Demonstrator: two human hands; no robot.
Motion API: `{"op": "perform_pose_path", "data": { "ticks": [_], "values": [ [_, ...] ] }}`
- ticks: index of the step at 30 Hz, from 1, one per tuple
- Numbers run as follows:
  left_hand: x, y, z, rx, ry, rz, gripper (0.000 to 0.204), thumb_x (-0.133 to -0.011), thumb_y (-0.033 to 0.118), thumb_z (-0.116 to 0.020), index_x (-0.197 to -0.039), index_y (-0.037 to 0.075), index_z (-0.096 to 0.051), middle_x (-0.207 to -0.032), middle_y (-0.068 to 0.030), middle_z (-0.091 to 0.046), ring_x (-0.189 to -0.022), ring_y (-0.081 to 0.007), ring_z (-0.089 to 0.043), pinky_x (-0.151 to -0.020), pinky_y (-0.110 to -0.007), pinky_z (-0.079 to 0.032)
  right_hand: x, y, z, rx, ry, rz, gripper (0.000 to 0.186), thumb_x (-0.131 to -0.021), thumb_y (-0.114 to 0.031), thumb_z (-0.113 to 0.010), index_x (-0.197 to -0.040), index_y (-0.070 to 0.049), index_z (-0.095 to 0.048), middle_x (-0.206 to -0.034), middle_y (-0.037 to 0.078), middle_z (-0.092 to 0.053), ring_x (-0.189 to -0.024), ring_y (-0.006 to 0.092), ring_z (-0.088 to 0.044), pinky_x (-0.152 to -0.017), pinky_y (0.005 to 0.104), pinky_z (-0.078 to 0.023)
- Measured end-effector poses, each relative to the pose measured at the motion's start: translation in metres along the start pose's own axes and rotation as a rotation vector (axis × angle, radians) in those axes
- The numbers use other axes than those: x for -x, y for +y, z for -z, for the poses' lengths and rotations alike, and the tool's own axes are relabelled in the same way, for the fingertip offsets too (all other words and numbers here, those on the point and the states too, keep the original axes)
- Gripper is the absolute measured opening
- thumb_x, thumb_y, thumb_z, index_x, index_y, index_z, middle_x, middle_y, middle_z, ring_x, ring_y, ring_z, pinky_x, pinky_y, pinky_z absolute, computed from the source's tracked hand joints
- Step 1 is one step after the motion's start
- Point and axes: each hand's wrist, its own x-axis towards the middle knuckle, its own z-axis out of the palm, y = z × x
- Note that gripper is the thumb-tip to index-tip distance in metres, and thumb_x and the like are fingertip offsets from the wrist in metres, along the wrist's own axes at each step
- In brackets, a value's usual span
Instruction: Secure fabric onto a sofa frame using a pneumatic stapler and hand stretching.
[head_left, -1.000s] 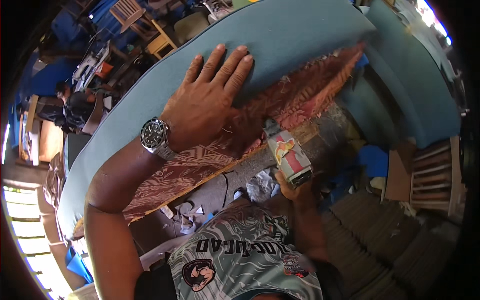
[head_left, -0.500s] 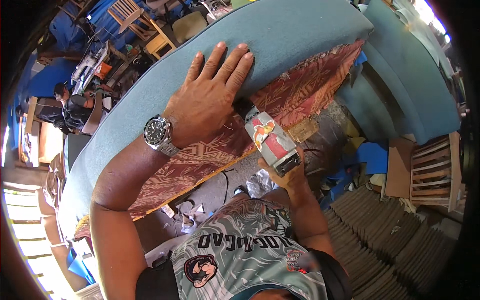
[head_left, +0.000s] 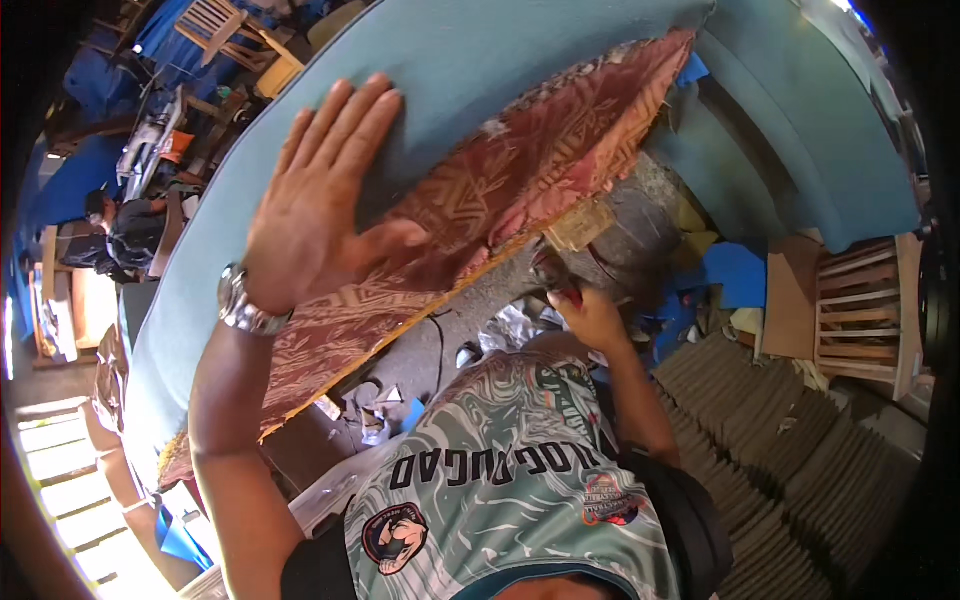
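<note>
Blue upholstery (head_left: 475, 70) arcs from eight to one o'clock; my left hand (head_left: 312, 215) spreads wide over it at ten. Farther down, toward three, my right hand (head_left: 592, 318) grips a dark tool (head_left: 553, 270), now lowered off the patterned fabric (head_left: 500, 180), so work there seems paused.

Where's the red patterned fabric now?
In the head view, the red fabric slants from lower left to upper right, below the blue upholstery, beside the left hand.
</note>
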Motion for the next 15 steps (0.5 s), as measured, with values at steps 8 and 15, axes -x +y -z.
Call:
{"op": "perform_pose_path", "data": {
  "ticks": [8,15],
  "values": [
    [-0.003,0.018,0.001,-0.093,-0.018,0.216,0.090,-0.085,0.032,-0.075,-0.161,0.007,-0.033,-0.167,-0.0158,-0.032,-0.155,-0.0351,-0.029,-0.127,-0.049,-0.025,-0.017,-0.015,0.133,-0.357,0.193,-0.183,0.023,-0.100,-0.021,-0.066,-0.116,-0.004,-0.065,-0.088,0.006,-0.066,-0.080,0.0130,-0.064,-0.069,0.0299,-0.052],
    [0.001,0.019,0.002,-0.051,0.074,0.274,0.090,-0.080,0.033,-0.079,-0.157,0.008,-0.040,-0.164,-0.0136,-0.039,-0.152,-0.0329,-0.037,-0.126,-0.046,-0.030,-0.028,-0.126,0.233,-0.236,0.536,0.252,0.055,-0.097,-0.009,-0.063,-0.150,-0.003,-0.049,-0.105,0.005,-0.065,-0.083,0.0089,-0.060,-0.070,0.0250,-0.050]
  ]
}}
